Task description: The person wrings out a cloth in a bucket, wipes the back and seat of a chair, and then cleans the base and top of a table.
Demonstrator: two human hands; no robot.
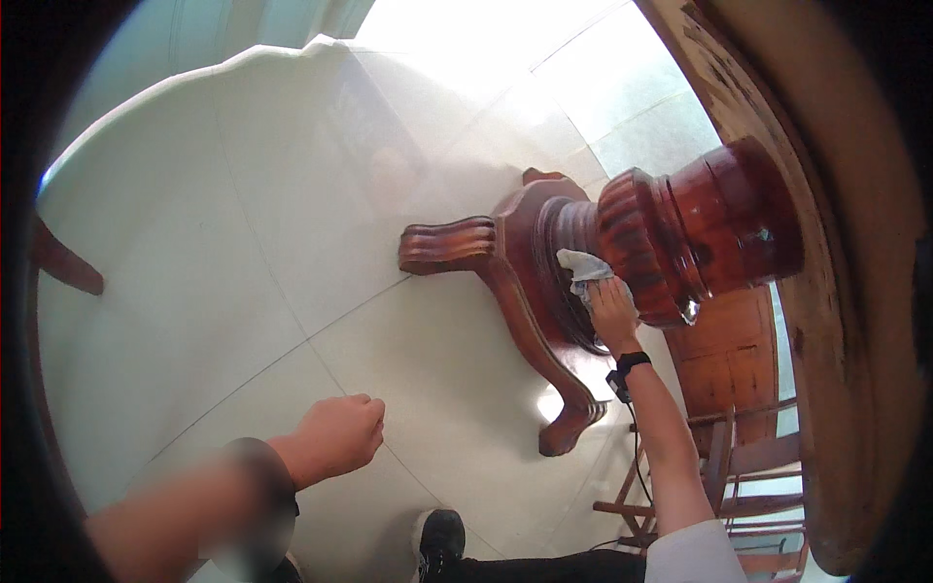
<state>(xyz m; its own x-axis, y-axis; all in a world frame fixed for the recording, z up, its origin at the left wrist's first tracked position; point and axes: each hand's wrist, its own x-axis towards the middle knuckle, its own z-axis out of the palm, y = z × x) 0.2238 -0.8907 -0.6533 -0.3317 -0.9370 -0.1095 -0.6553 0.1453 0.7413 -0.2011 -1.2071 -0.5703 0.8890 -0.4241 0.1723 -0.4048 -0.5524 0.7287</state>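
Note:
A grey-white cloth (583, 266) is pressed by my right hand (614, 310) against the narrow neck between the fluted bulb (627, 244) and the base of a turned wooden table pedestal (736, 211). The pedestal is dark reddish-brown and glossy, with carved, curved feet (446, 246) on the floor. My left hand (339, 437) hovers over the tiles as a loose fist, away from the pedestal, with nothing visible in it. Part of the cloth is hidden under my right fingers.
The raw wood underside of the tabletop (860, 350) runs down the right side. Wooden chairs (758, 466) stand at the lower right, near a cable (641, 459) from my right wristband. Another curved wooden leg (69, 262) is at the left. My shoe (442, 539) rests on pale tiles (219, 306).

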